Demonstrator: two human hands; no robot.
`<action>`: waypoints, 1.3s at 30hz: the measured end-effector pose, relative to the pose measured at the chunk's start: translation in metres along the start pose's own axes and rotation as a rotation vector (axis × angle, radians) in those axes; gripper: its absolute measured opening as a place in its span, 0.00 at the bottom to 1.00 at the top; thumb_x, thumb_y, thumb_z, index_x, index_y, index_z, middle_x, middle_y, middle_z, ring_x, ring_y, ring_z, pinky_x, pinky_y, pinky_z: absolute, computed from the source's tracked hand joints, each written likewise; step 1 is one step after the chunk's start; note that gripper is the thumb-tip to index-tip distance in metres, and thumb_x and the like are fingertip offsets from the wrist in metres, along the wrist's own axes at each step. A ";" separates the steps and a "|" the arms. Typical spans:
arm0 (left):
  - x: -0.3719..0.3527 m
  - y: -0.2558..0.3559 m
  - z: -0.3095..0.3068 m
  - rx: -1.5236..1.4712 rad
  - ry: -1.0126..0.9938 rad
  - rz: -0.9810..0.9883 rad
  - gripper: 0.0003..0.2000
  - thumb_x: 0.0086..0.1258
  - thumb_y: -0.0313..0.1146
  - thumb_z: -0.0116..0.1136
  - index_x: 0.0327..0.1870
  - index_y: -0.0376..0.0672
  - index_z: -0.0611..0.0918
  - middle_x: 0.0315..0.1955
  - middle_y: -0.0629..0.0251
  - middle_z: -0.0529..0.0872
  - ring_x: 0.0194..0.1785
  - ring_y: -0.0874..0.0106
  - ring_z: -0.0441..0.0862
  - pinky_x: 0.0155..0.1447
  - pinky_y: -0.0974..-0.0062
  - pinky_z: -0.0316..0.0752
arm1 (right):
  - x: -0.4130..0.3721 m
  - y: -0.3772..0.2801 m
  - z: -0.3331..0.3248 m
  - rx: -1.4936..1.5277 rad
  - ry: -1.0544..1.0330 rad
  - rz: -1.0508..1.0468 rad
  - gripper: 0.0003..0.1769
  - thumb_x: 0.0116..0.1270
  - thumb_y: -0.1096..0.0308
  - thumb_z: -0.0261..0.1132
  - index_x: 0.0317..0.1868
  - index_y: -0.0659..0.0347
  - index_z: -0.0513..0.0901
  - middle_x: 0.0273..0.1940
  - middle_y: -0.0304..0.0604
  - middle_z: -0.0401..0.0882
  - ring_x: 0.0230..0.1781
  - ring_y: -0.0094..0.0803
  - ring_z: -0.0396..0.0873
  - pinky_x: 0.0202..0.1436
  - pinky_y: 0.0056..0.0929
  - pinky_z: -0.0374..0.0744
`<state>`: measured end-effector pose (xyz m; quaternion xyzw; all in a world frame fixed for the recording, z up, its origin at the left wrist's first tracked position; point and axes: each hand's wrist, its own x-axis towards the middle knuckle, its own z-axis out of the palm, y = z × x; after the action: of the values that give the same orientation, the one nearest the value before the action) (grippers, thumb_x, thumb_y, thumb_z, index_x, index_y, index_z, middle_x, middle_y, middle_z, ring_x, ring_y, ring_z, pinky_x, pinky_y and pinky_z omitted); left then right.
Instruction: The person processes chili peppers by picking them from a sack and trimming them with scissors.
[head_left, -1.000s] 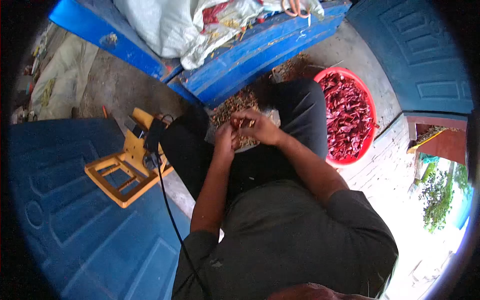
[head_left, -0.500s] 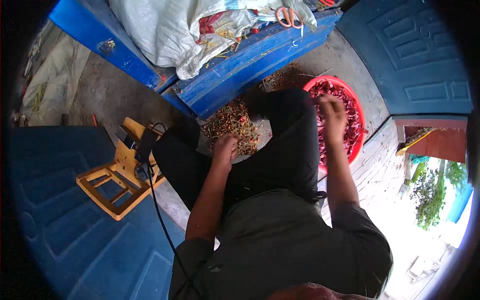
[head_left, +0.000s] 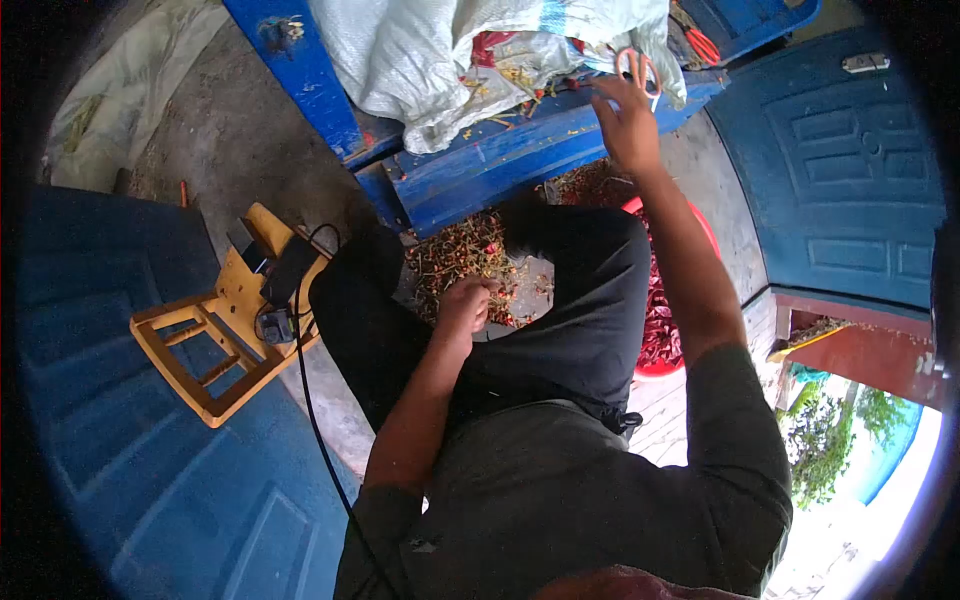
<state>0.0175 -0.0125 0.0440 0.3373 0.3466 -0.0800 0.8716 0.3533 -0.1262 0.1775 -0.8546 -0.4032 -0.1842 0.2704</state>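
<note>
My right hand [head_left: 630, 125] is stretched out at the front edge of a blue table [head_left: 500, 165], its fingers partly spread, with nothing visible in them. Right beside its fingertips are scissors with pinkish handles [head_left: 640, 72]. My left hand [head_left: 465, 308] is closed in a loose fist over my lap; what it may hold is hidden. A white woven sack [head_left: 400, 70] lies on the table, with red pieces and stems at its mouth. Below my right forearm stands a red basin [head_left: 660, 371] of dark red dried chili peppers [head_left: 660, 325], partly covered by the arm and my knee.
Stems and red bits form a pile [head_left: 455, 260] on the floor between my legs. On the left stands a wooden chair [head_left: 215, 345] holding a black device with a cable [head_left: 312, 400]. Red-handled scissors [head_left: 703, 46] lie on the table. Blue doors [head_left: 840, 150] flank both sides.
My right hand has moved from over the basin up to the table edge by the scissors. My left hand stays closed over my lap. The whole view has shifted slightly.
</note>
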 end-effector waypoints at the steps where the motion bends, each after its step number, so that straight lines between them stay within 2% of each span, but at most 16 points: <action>1: -0.002 0.000 -0.003 -0.004 0.007 0.003 0.06 0.66 0.26 0.54 0.40 0.40 0.81 0.17 0.82 0.66 0.15 0.87 0.58 0.18 0.84 0.51 | 0.022 0.011 0.017 -0.099 0.056 -0.098 0.14 0.66 0.67 0.65 0.50 0.59 0.87 0.48 0.52 0.85 0.52 0.47 0.82 0.59 0.38 0.78; 3: -0.002 0.003 -0.008 -0.030 0.047 0.006 0.05 0.65 0.26 0.54 0.40 0.40 0.81 0.17 0.82 0.66 0.15 0.87 0.58 0.18 0.85 0.52 | 0.062 0.023 0.042 -0.190 0.115 -0.208 0.13 0.67 0.66 0.63 0.48 0.57 0.88 0.45 0.52 0.86 0.49 0.48 0.83 0.57 0.40 0.80; 5: -0.001 0.004 -0.011 -0.069 0.039 0.023 0.05 0.65 0.26 0.55 0.39 0.40 0.81 0.17 0.81 0.67 0.15 0.87 0.59 0.18 0.85 0.52 | 0.095 0.028 0.054 -0.608 -0.326 0.123 0.13 0.67 0.63 0.59 0.42 0.55 0.88 0.37 0.50 0.88 0.40 0.50 0.86 0.47 0.45 0.84; 6: -0.001 0.008 -0.008 -0.070 0.046 0.023 0.05 0.66 0.26 0.55 0.39 0.39 0.81 0.17 0.81 0.67 0.16 0.87 0.59 0.18 0.85 0.52 | 0.106 0.059 0.074 -0.605 -0.329 0.117 0.13 0.67 0.63 0.59 0.42 0.55 0.88 0.37 0.50 0.88 0.40 0.50 0.86 0.47 0.45 0.84; 8: 0.001 0.008 -0.008 -0.092 0.018 0.012 0.05 0.66 0.26 0.55 0.39 0.38 0.81 0.18 0.81 0.66 0.16 0.87 0.59 0.19 0.85 0.51 | 0.113 0.132 0.113 -0.685 -0.309 -0.207 0.14 0.66 0.61 0.56 0.38 0.56 0.88 0.31 0.49 0.87 0.32 0.52 0.87 0.38 0.48 0.85; 9: 0.003 0.009 -0.008 -0.098 0.018 0.009 0.05 0.66 0.26 0.55 0.39 0.38 0.81 0.18 0.81 0.66 0.16 0.87 0.59 0.19 0.85 0.51 | 0.114 0.130 0.114 -0.687 -0.314 -0.210 0.14 0.66 0.61 0.56 0.38 0.56 0.88 0.31 0.49 0.87 0.32 0.52 0.87 0.38 0.48 0.85; 12: 0.002 0.009 -0.003 -0.087 -0.012 0.015 0.05 0.66 0.26 0.55 0.39 0.39 0.81 0.18 0.81 0.66 0.16 0.88 0.58 0.19 0.85 0.51 | 0.108 0.095 0.090 -0.515 -0.187 -0.183 0.15 0.65 0.59 0.58 0.38 0.57 0.88 0.33 0.53 0.87 0.31 0.55 0.86 0.37 0.46 0.85; 15: 0.002 0.013 0.000 -0.064 -0.019 0.023 0.05 0.66 0.26 0.54 0.38 0.39 0.82 0.18 0.81 0.67 0.16 0.88 0.58 0.19 0.85 0.51 | 0.089 0.033 0.054 -0.433 -0.365 0.025 0.14 0.65 0.58 0.63 0.40 0.59 0.87 0.35 0.56 0.87 0.34 0.50 0.87 0.38 0.43 0.85; 17: 0.000 0.010 -0.001 -0.037 -0.030 0.023 0.05 0.66 0.26 0.54 0.37 0.40 0.82 0.18 0.81 0.68 0.17 0.88 0.59 0.19 0.85 0.51 | 0.064 0.027 0.056 0.194 -0.221 0.327 0.17 0.63 0.63 0.70 0.50 0.62 0.83 0.37 0.52 0.87 0.36 0.39 0.87 0.37 0.36 0.84; 18: 0.001 0.009 -0.001 -0.036 -0.031 0.028 0.05 0.66 0.26 0.54 0.37 0.40 0.82 0.18 0.81 0.68 0.17 0.88 0.59 0.19 0.85 0.51 | 0.056 0.015 0.054 0.195 -0.217 0.323 0.17 0.63 0.63 0.70 0.50 0.62 0.83 0.37 0.52 0.87 0.36 0.39 0.87 0.37 0.36 0.84; 20: -0.001 0.007 -0.002 -0.045 -0.025 0.014 0.05 0.66 0.25 0.53 0.38 0.40 0.82 0.18 0.81 0.68 0.17 0.88 0.59 0.19 0.85 0.52 | 0.035 -0.015 0.048 0.623 -0.222 0.508 0.27 0.63 0.72 0.71 0.63 0.62 0.76 0.42 0.43 0.85 0.35 0.24 0.80 0.36 0.24 0.78; 24: -0.007 0.009 -0.002 -0.027 -0.041 0.025 0.06 0.66 0.25 0.53 0.38 0.40 0.82 0.18 0.81 0.69 0.16 0.88 0.59 0.19 0.85 0.52 | 0.014 -0.058 0.020 0.775 -0.324 0.546 0.37 0.65 0.70 0.69 0.74 0.59 0.67 0.44 0.40 0.84 0.37 0.23 0.79 0.35 0.22 0.77; 27: -0.008 0.006 -0.002 -0.003 -0.002 -0.001 0.06 0.66 0.25 0.53 0.38 0.39 0.82 0.18 0.81 0.69 0.16 0.87 0.60 0.19 0.85 0.52 | 0.003 -0.074 0.012 0.788 -0.278 0.520 0.35 0.67 0.69 0.68 0.73 0.58 0.68 0.44 0.38 0.83 0.38 0.22 0.78 0.35 0.21 0.77; 33: -0.010 0.002 -0.004 -0.001 -0.026 0.047 0.05 0.66 0.25 0.54 0.38 0.39 0.82 0.18 0.81 0.69 0.17 0.87 0.61 0.19 0.84 0.53 | -0.031 -0.091 0.001 1.067 -0.242 0.584 0.16 0.70 0.65 0.68 0.54 0.57 0.78 0.40 0.36 0.83 0.37 0.21 0.80 0.34 0.21 0.77; 35: -0.011 0.007 -0.001 0.026 0.011 0.017 0.05 0.67 0.26 0.54 0.38 0.39 0.82 0.18 0.80 0.68 0.17 0.87 0.60 0.19 0.84 0.53 | -0.066 -0.095 0.005 1.107 -0.517 0.514 0.15 0.70 0.67 0.67 0.55 0.59 0.77 0.39 0.37 0.84 0.38 0.22 0.81 0.33 0.22 0.77; 39: -0.007 0.003 -0.006 0.021 -0.029 0.051 0.04 0.69 0.27 0.54 0.36 0.40 0.82 0.19 0.78 0.69 0.19 0.85 0.64 0.21 0.83 0.58 | -0.139 -0.129 0.004 1.075 -0.930 0.678 0.14 0.69 0.74 0.67 0.53 0.64 0.78 0.43 0.42 0.86 0.39 0.26 0.84 0.39 0.24 0.80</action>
<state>0.0100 -0.0074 0.0473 0.3541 0.3245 -0.0662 0.8746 0.1680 -0.1376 0.1404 -0.6724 -0.2259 0.5053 0.4915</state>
